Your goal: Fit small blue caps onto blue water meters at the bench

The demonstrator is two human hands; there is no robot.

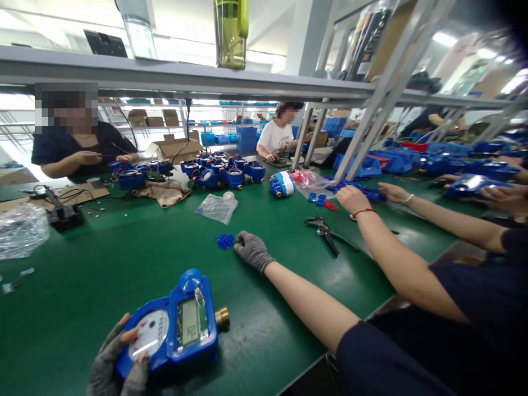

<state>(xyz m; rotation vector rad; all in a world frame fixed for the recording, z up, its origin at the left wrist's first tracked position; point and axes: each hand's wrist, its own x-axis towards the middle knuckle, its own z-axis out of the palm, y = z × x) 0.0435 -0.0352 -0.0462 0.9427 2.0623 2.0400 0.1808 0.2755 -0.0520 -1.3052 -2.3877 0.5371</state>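
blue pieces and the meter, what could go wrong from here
The small blue pieces lie loose beside the right hand, so a careless brush might scatter them. The left hand has bare fingertips over the dial of the blue meter, which could leave smudges.

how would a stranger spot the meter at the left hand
On the green table, go to the near side, where the gloved left hand holds a blue meter with a white dial and screen. Unlike the meters grouped farther back, it is alone.
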